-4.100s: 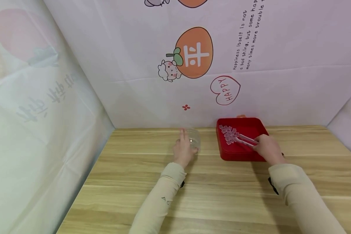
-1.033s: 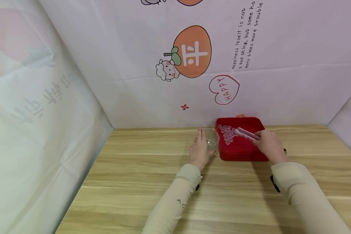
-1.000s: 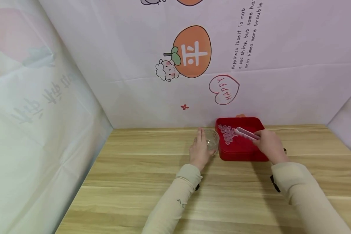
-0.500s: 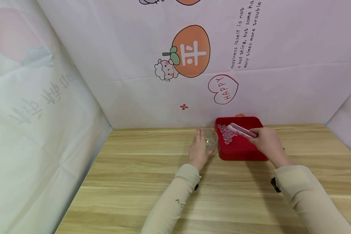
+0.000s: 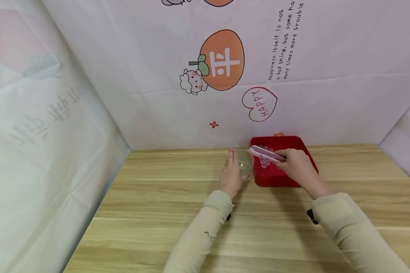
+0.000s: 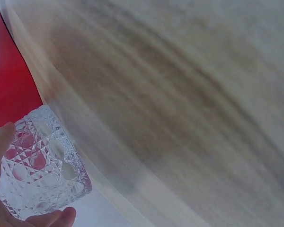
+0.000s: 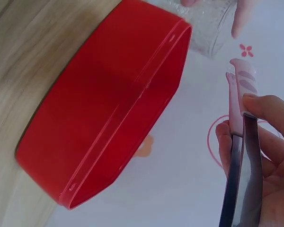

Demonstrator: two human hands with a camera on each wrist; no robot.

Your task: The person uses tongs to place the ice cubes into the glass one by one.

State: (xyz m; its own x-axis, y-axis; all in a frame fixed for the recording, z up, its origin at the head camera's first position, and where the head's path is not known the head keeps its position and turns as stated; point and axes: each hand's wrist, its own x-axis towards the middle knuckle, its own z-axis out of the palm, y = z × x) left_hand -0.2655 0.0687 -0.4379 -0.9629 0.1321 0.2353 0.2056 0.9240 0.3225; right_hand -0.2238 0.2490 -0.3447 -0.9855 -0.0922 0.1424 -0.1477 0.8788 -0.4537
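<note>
A clear cut-glass cup [image 5: 246, 163] stands on the table against the left side of a red box [image 5: 276, 182]. My left hand [image 5: 231, 177] holds the cup, thumb on one side and fingers on the other, as the left wrist view of the patterned glass [image 6: 42, 163] confirms. With my right hand [image 5: 298, 167] I pinch metal tongs [image 7: 246, 90] with pale pink tips, thumb against fingers. Those tips are above the box's left rim, close to the cup's mouth; a small clear piece seems to be between them. Small clear pieces [image 5: 265, 163] lie in the box, partly hidden by the tongs.
Behind the box and cup rises a white printed cloth [image 5: 157, 76], and another cloth [image 5: 54, 151] hangs along the left side. The wooden table [image 5: 150, 212] extends toward me in front of both hands.
My left hand slid the cup right, up to the box, then stayed there. My right hand lifted the tongs from the pile of clear pieces and carried them left to the cup's side.
</note>
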